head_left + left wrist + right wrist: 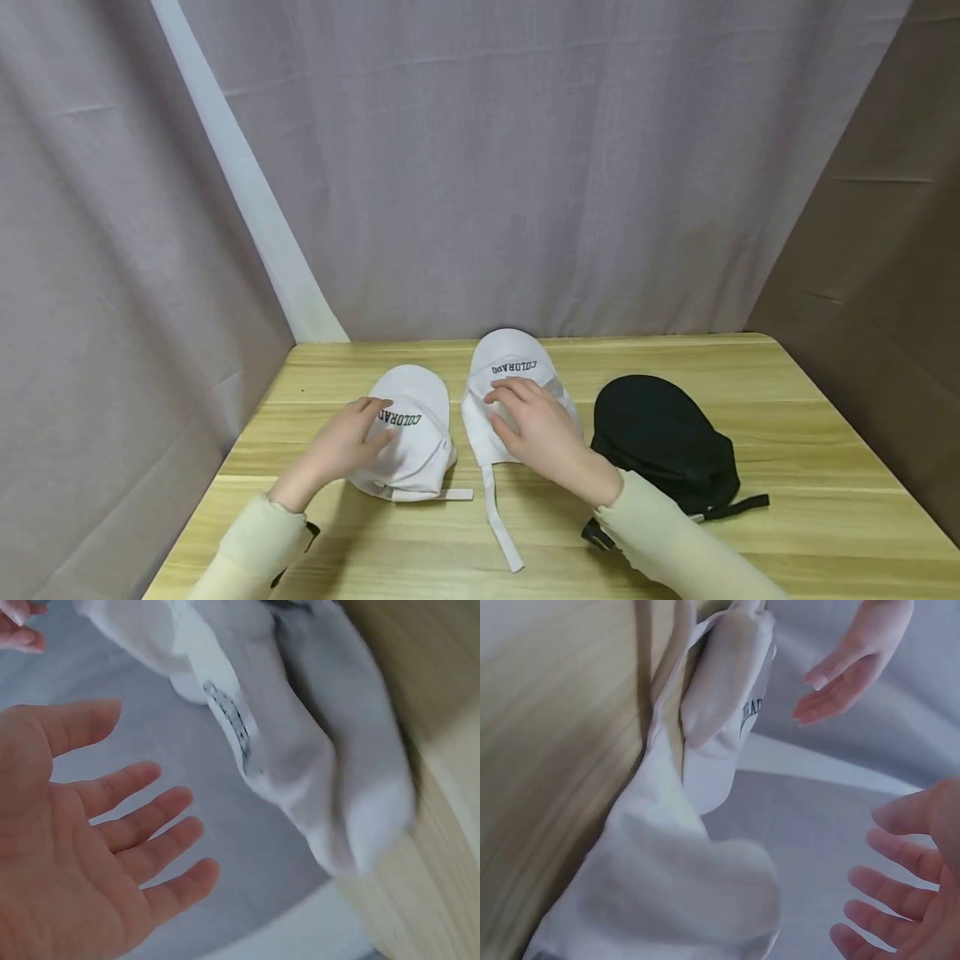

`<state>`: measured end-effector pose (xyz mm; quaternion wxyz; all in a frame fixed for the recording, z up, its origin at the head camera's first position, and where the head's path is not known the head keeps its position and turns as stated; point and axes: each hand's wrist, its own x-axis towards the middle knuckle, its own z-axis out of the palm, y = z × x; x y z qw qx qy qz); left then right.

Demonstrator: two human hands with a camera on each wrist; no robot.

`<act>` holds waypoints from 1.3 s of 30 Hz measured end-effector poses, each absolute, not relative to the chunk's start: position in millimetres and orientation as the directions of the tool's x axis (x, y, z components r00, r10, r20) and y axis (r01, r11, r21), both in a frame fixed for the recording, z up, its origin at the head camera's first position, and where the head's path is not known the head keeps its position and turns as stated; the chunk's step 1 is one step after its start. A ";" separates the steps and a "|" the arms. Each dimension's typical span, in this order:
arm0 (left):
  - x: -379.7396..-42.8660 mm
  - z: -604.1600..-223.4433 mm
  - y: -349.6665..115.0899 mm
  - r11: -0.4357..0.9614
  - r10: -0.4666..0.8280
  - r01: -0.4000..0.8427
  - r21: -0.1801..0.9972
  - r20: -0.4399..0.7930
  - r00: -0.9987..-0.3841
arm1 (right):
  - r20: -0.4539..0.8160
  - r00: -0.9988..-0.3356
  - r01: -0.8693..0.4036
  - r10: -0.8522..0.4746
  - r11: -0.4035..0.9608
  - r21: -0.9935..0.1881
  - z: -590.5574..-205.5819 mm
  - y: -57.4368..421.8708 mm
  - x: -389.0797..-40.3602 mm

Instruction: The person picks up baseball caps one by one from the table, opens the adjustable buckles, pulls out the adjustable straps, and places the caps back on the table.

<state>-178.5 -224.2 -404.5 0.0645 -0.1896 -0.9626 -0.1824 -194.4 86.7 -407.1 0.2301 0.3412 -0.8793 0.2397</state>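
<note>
Two white caps with COLORADO lettering lie on the wooden table, brims toward the back. Over the left white cap (420, 450) hovers my left hand (347, 442), its fingers spread and apart from the cloth in the left wrist view. My right hand (543, 429) is above the middle white cap (480, 417), covering part of it in the head view. In the right wrist view a gap shows between its fingers (889, 889) and the crumpled white cap (667, 892). Neither hand holds anything. The middle cap's strap (498, 521) trails toward the front.
A black cap (660, 433) lies to the right, partly behind my right forearm, its strap (738, 507) pointing right. Grey curtains (510, 167) stand behind and beside the wooden table (810, 433). A pale strip (247, 175) runs down the left corner.
</note>
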 end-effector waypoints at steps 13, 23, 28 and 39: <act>-136.7 -409.3 -268.3 0.854 0.302 0.336 0.397 0.148 -0.942 | 0.423 -0.628 -0.776 -0.653 0.567 -0.276 -427.6 56.8 -176.5; -97.5 -435.8 -273.9 0.812 0.299 0.267 0.519 0.023 -0.954 | 0.182 -0.639 -0.750 -0.747 0.554 -0.360 -445.2 46.4 -157.1; -85.2 -448.3 -269.7 0.799 0.318 0.282 0.532 0.024 -0.948 | 0.161 -0.612 -0.769 -0.774 0.536 -0.348 -454.2 39.9 -152.5; -81.0 -454.9 -236.1 0.881 0.304 0.310 0.356 0.076 -0.950 | 0.108 -0.619 -0.770 -0.778 0.574 -0.280 -464.8 27.7 -150.8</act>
